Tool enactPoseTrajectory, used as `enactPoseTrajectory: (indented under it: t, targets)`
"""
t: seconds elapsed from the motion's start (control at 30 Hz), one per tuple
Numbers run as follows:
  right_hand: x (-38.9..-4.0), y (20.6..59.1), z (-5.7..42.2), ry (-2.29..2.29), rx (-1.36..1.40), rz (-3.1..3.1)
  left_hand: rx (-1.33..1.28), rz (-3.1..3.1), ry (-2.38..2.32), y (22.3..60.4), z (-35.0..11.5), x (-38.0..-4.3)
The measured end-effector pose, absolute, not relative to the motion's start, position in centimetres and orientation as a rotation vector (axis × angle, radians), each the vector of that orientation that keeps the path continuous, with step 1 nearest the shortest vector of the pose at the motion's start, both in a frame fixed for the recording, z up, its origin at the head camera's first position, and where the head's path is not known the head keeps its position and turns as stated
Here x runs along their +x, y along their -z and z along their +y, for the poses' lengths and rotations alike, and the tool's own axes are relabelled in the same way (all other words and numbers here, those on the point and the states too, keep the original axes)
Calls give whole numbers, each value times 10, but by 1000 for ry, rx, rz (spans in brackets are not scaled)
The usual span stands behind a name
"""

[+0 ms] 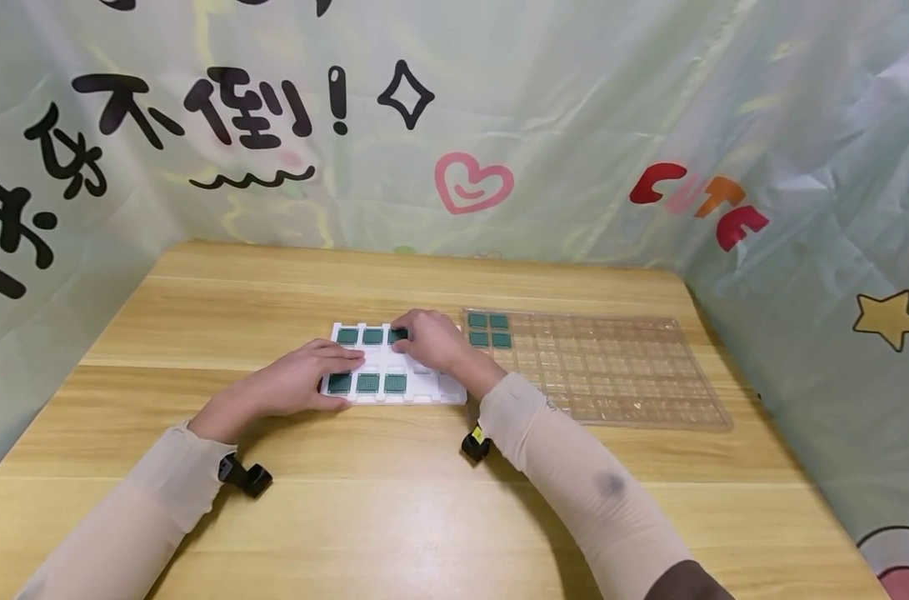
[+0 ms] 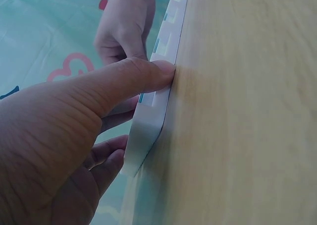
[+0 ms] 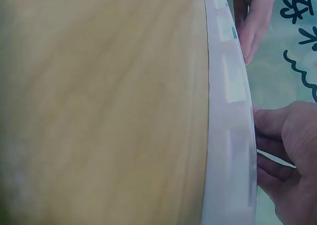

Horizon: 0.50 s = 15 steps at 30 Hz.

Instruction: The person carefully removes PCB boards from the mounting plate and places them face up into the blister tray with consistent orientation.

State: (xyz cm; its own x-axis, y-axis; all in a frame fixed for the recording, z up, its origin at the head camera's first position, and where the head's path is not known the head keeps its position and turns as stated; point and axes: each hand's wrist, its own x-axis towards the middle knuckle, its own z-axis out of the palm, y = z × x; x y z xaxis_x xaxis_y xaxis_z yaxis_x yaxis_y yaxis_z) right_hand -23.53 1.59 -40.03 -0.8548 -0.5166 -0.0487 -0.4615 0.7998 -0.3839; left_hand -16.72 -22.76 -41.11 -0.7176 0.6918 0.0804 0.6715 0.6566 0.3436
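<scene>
A white tray (image 1: 382, 360) lies on the table, with green square chips set in a back row and a front row. My left hand (image 1: 302, 379) holds the tray's left end; in the left wrist view its thumb (image 2: 161, 72) lies on the tray's near edge and the other fingers reach round the end. Over the back row, my right hand (image 1: 433, 340) has its thumb and fingertips at the third green chip (image 1: 396, 336), pinching it and partly hiding it. Three chips sit in the front row, one of them a green chip (image 1: 367, 383) in the middle.
To the right lies a clear plastic tray (image 1: 611, 367) with many pockets, several green chips (image 1: 501, 340) at its back left corner. The right forearm crosses its near left corner. A printed cloth (image 1: 559, 108) hangs behind and beside the wooden table (image 1: 394, 517).
</scene>
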Motion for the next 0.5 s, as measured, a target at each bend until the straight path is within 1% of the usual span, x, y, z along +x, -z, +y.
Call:
enactPoseTrajectory:
  t: [0.5]
  targets:
    - [-235,397,18,450,-897,2860,1156,2809,-541,413,-228,-168]
